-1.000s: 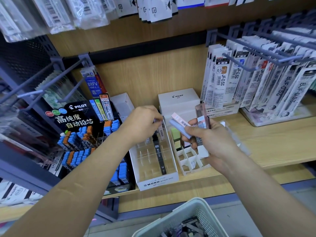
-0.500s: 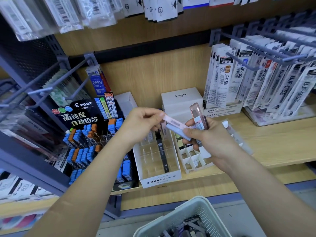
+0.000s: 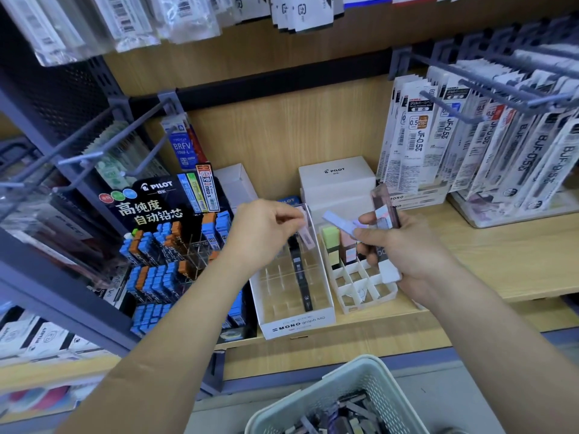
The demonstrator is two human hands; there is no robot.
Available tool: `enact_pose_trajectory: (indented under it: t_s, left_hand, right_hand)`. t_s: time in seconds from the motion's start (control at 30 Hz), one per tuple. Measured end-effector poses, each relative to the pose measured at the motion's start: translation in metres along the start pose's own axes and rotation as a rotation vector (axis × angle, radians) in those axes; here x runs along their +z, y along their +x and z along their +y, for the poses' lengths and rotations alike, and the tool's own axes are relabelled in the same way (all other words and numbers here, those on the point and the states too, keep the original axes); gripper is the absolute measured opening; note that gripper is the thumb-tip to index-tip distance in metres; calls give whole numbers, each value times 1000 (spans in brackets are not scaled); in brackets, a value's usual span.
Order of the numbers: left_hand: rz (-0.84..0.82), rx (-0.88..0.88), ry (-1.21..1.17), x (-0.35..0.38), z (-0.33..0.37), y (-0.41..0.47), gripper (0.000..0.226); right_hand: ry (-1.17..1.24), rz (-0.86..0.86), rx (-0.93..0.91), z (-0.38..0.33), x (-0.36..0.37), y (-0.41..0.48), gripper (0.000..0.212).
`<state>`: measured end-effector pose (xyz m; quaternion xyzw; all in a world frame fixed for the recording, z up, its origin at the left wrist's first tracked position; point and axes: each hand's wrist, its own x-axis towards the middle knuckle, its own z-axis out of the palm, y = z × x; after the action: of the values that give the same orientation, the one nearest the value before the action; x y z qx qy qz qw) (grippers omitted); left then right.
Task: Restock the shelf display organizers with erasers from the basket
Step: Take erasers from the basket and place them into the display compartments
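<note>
A wooden shelf point(image 3: 517, 261) runs across the scene. At the far right, rows of refill packs point(image 3: 470, 151) hang from grey hooks. At the left stands a black Pilot lead display point(image 3: 163, 245), filled with blue and orange cases. At the near edge, below the shelf, sits a pale plastic basket point(image 3: 344, 380) holding a jumble of small packs too blurred to tell apart.

In the middle of the shelf stands a white MONO organizer point(image 3: 297, 327) with clear dividers. One black stick point(image 3: 299, 270) lies along its length. Just to the right, touching it, is a white grid organizer point(image 3: 360, 289), with a white Pilot box point(image 3: 336, 180) behind both. Green, yellow and pink erasers point(image 3: 330, 242) stand upright in the grid organizer's far cells.

The left hand point(image 3: 263, 233) hovers over the far end of the MONO organizer, thumb and fingers pinched on a pink eraser point(image 3: 305, 233) that tilts downward. The right hand point(image 3: 407, 252), above the grid organizer, is curled round a bundle: a lavender eraser point(image 3: 336, 222) pointing left, a brownish translucent case point(image 3: 383, 205) standing up, and a white piece point(image 3: 388, 272) below.
</note>
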<state>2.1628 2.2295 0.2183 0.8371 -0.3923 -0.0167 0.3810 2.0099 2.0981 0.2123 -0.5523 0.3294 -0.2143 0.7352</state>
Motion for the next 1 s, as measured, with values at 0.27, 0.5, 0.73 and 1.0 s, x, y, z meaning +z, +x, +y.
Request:
enact_pose_trajectory:
  t_s: [0.27, 0.5, 0.73, 1.0]
  left_hand:
    - [-19, 139, 248, 21, -7, -6, 7]
    - [-5, 196, 215, 29, -12, -6, 8]
    - [-67, 267, 425, 34, -10, -5, 15]
    - [-63, 111, 374, 23, -1, -3, 16]
  right_hand:
    - [24, -3, 21, 3, 5, 1, 23]
    - [53, 32, -16, 1, 3, -1, 26]
    - [56, 40, -15, 1, 2, -1, 23]
    - [37, 38, -18, 3, 1, -1, 23]
